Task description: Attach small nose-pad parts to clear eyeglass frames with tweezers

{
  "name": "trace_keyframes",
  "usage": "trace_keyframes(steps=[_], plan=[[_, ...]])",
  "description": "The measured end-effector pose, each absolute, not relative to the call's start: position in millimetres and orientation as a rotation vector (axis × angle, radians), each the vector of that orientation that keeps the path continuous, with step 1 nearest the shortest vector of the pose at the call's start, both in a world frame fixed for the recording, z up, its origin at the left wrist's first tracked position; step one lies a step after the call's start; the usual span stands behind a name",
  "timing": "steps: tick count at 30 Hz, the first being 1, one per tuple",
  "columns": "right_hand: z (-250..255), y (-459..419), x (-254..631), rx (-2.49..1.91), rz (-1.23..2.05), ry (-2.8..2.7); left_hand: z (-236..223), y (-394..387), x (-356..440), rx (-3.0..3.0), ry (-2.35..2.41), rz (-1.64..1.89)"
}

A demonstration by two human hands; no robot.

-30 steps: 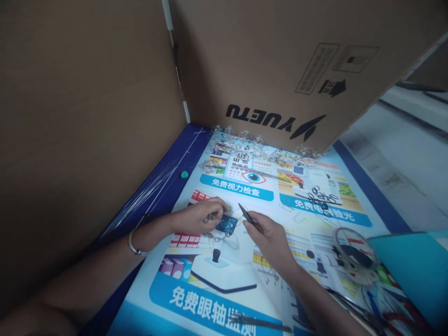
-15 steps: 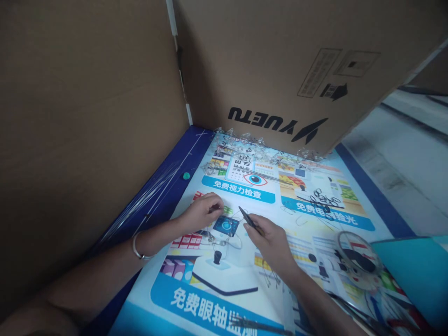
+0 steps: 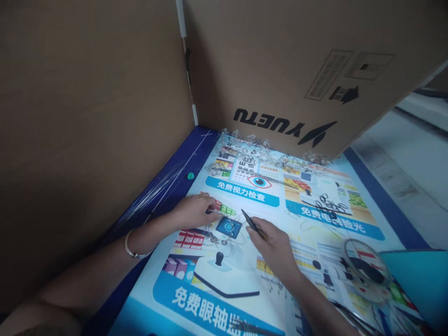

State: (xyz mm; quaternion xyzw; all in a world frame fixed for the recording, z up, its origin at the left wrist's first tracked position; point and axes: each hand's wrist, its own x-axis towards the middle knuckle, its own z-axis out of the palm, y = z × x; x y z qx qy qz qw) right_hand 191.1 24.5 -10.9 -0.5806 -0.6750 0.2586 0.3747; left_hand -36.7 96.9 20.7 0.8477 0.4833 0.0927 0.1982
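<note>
My right hand [image 3: 271,245] is closed around dark needle-nose pliers [image 3: 252,223], whose pointed tip slants up and left. Across from it, my left hand [image 3: 196,211] is palm down, with thumb and index finger slightly apart and no item visible between them. Just beneath the left fingers lie small thin wire pieces [image 3: 214,237], some with bead-like bits too small to make out. Fine bent wire curves between the two hands over the printed poster [image 3: 241,275].
Cardboard panels [image 3: 280,60] stand at the left and back. Clear, tangled pieces [image 3: 252,142] line the back edge. Black loops [image 3: 331,205] lie to the right, with a round clear dish [image 3: 366,263] nearer. Straight wires [image 3: 147,196] and a green lump [image 3: 190,176] are at left.
My left thumb and index finger have parted from a pinch, and the hand has shifted slightly left. My right hand keeps the pliers in nearly the same pose. The view has shifted slightly.
</note>
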Motion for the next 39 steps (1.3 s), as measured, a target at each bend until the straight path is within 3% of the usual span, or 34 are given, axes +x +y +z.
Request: trace_keyframes(steps=[12,30,39], plan=[[-12,22,190,-1.429,0.473,-1.93,12,83,-19,2.34,1.384,0.402],[-22,23,190,-1.338,0.167,-2.096,1,79,-12,1.521,0.976,0.447],[-19,23,192,-1.282,-0.036,-2.158,10,81,-11,1.467,1.043,0.345]])
